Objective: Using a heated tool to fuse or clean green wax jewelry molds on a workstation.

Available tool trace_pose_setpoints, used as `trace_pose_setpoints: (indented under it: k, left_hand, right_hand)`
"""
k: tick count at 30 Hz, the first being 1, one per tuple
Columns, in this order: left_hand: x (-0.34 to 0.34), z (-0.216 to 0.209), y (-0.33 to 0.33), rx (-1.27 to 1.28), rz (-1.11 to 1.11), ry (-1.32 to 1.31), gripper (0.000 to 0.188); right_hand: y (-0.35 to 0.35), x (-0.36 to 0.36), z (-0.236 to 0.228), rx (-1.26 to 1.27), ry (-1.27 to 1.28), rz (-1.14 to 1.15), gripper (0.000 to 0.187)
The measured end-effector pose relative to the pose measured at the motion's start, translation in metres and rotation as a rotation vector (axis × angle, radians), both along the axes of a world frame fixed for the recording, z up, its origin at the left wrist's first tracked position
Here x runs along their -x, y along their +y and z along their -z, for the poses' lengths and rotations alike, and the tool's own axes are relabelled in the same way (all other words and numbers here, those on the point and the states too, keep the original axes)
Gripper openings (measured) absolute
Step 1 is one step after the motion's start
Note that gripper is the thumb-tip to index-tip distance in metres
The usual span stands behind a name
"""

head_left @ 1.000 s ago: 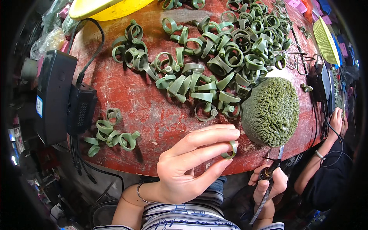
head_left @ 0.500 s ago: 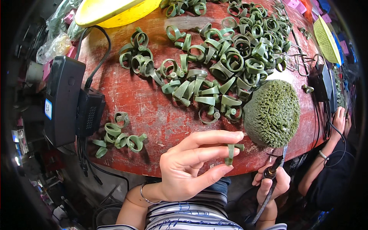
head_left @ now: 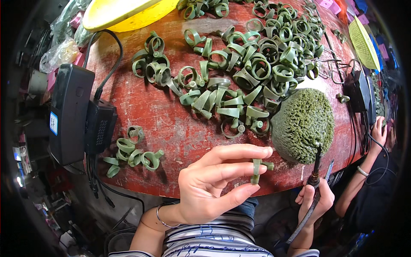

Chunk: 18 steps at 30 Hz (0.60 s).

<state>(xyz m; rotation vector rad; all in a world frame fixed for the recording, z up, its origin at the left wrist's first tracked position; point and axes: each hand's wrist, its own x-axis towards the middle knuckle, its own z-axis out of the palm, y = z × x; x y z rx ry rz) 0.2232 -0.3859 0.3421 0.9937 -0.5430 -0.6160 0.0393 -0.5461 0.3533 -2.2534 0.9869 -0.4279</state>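
My left hand [head_left: 209,184] pinches a small green wax ring [head_left: 256,172] between thumb and fingers, seen nearly edge-on, with a short stub pointing right. In my right hand [head_left: 317,199] is a corded wax pen [head_left: 314,179] that looks like a soldering iron. Its dark tip points away from me and meets the near side of a rough green wax lump [head_left: 305,122]; whether it sinks in, I cannot tell. A thin metal blade [head_left: 329,169] also juts out of my right hand. Many loose green wax rings [head_left: 257,68] lie heaped beyond my hands.
A smaller ring cluster [head_left: 135,152] lies on the red table [head_left: 188,150] at left. Black power boxes [head_left: 72,113] with cables stand at the left edge, another black box [head_left: 358,92] at right. A yellow basin [head_left: 128,15] is at the back. Another person's arm [head_left: 364,169] is at right.
My right hand has moved slightly right, and the pen's tip has risen from beside the lump's lower edge onto its near side. The left hand and ring have stayed almost still.
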Motion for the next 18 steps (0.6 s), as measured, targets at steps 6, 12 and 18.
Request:
trace_pose_setpoints:
  k: [6, 12, 18]
  left_hand:
    - [0.004, -0.007, -0.001, -0.076, -0.032, 0.110, 0.024]
    - [0.003, -0.007, -0.001, -0.077, -0.026, 0.132, 0.024]
    - [0.004, -0.008, -0.001, -0.083, -0.033, 0.147, 0.024]
  right_hand:
    - [-0.001, 0.002, -0.001, 0.004, -0.018, -0.058, 0.037]
    - [0.012, -0.003, 0.001, -0.057, -0.095, -0.181, 0.048]
    - [0.021, -0.017, 0.004, -0.118, -0.154, -0.377, 0.040]
